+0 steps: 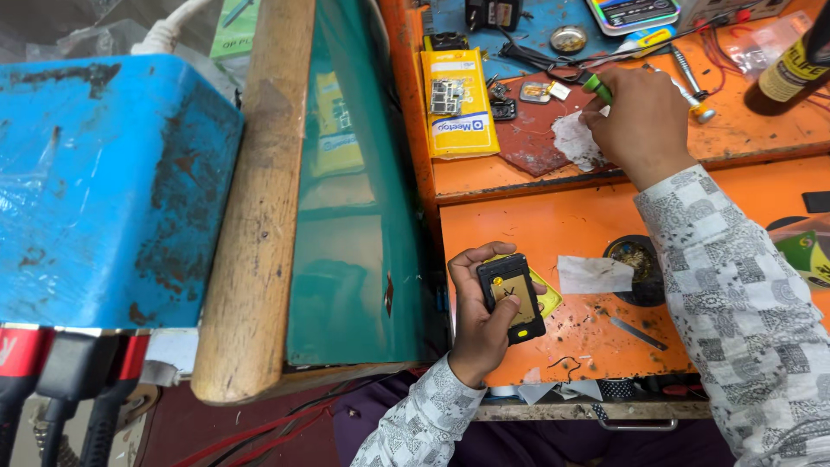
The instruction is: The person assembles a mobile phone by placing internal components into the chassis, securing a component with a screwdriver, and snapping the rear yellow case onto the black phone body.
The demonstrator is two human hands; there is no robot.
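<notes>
Opened phone (512,297), back cover off, sits upright in your left hand (478,316) above the near edge of the orange bench (519,227).

Your left fingers wrap the phone's sides in a narrow, firm clasp, its long axis running away from you with a slight tilt to the right, its exposed back facing up. Your right hand (641,121) is well apart, up on the raised shelf, closed around a green-handled tool (595,86) beside a scrap of white paper (577,138); how tightly, you cannot tell from here. The phone lies below and to the left of that hand, nearer to you. Between them rest a white paper slip (593,273) and a round tin (637,259).
</notes>
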